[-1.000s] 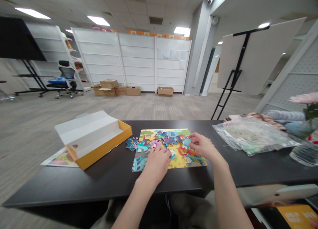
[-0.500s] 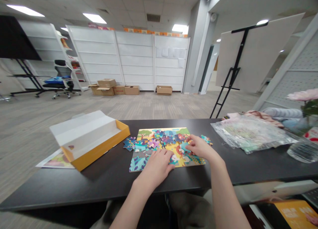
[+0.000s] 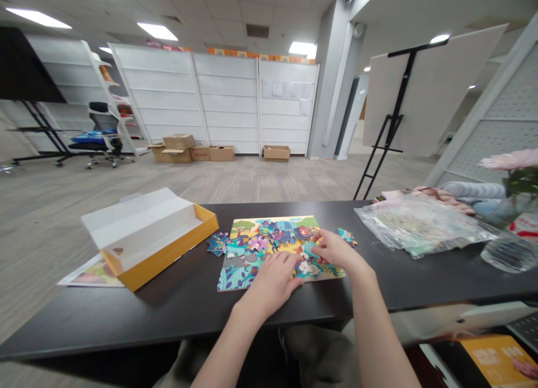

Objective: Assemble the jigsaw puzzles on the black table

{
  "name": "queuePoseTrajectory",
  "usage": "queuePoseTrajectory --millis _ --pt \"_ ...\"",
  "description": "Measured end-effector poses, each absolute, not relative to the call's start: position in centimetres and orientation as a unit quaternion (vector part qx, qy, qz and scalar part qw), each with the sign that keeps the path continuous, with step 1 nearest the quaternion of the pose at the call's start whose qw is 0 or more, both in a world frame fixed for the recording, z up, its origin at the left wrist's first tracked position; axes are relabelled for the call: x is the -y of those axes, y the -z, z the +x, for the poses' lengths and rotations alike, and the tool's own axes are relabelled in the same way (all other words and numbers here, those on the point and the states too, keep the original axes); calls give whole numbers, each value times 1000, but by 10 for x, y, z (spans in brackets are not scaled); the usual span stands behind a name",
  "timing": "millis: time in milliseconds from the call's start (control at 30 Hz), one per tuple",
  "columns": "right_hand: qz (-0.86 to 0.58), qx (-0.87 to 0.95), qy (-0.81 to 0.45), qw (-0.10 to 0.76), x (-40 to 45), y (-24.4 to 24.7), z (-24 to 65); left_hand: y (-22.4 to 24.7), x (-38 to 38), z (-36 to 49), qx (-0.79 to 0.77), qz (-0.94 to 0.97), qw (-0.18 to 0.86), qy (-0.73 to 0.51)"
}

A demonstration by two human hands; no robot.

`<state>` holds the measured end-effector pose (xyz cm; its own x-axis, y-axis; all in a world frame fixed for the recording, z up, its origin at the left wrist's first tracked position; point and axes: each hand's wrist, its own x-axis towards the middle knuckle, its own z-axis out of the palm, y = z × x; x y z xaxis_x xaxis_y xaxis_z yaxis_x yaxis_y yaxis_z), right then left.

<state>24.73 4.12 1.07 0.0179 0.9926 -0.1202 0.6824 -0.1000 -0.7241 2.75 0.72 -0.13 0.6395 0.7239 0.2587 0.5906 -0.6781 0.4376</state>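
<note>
A wooden jigsaw board with a bright jungle picture lies on the dark table, covered by scattered loose pieces. My left hand rests flat on its lower middle, holding nothing. My right hand curls over the right part of the board, with its fingers closed on a teal puzzle piece. Beside the board's right edge lies a small cluster of pieces. Another cluster sits off its left edge.
An open yellow box with a white lid stands left of the board, over a picture sheet. To the right are a crumpled plastic bag, folded cloth and a glass vase with pink flowers.
My left hand has slid slightly right across the board. My right hand stays over the teal piece. The whole view has drifted a little, with the table shifting left in the frame.
</note>
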Motion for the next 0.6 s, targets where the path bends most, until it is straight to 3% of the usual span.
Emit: queuePoseTrajectory --millis 600 --pt "-673 604 -315 289 -45 -7 252 -6 2 30 -364 916 51 -163"
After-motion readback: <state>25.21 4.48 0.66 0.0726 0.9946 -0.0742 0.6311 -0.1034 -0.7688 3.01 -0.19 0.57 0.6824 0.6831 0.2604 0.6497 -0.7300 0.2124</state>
